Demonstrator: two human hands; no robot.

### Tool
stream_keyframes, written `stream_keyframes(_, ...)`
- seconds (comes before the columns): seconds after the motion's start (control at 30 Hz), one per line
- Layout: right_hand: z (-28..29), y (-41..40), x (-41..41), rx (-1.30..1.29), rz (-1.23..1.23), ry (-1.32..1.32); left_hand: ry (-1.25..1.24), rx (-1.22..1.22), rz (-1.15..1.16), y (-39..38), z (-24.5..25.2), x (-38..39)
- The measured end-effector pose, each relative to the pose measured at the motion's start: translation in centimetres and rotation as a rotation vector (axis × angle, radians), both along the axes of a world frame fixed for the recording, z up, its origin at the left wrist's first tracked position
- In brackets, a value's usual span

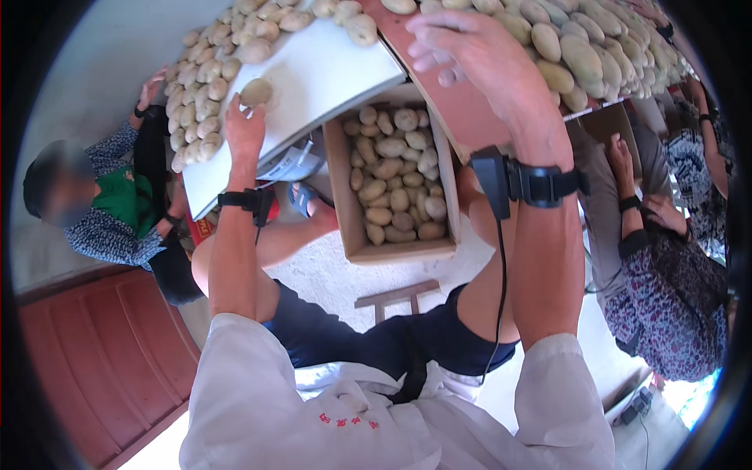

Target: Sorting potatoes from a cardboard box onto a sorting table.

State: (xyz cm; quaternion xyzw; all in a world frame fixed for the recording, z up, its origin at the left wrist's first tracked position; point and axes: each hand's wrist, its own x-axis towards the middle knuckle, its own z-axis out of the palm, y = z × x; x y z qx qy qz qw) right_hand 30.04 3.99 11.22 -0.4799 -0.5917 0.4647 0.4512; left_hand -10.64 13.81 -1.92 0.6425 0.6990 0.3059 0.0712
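My left hand (245,126) is over the white tabletop (317,70), its fingertips at the edge of a round, brownish potato (257,92). Whether they grip it is not clear. My right hand (458,44) is raised over the reddish-brown board (452,114), fingers spread, with nothing seen in it. Potatoes (205,88) lie heaped along the far and left side of the white top. A larger heap of potatoes (587,53) lies at the upper right. Below the tables, between my knees, a cardboard box (342,194) holds many potatoes (399,200).
A person (120,194) sits at the left, close to the white table. At the right are a person in a patterned top (664,299) and another person (696,153) behind. A wooden stool (396,296) stands below me. A black cable hangs from my right wrist strap (546,185).
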Motion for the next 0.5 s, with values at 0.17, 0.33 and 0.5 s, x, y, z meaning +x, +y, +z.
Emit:
stream_keyframes(0.17, 0.1, 0.1, -0.2, -0.006, 0.041, 0.210, -0.165, -0.072, 0.018, -4.4, 0.2, 2.3)
stream_keyframes(0.33, -0.1, -0.1, 0.4, -0.021, 0.043, 0.178, -0.121, 0.094, -0.170, -9.6, -1.6, 6.2)
stream_keyframes(0.5, -1.3, -0.4, 1.1, 0.015, 0.048, 0.301, -0.024, 0.070, -0.591, -14.7, -5.7, 12.5)
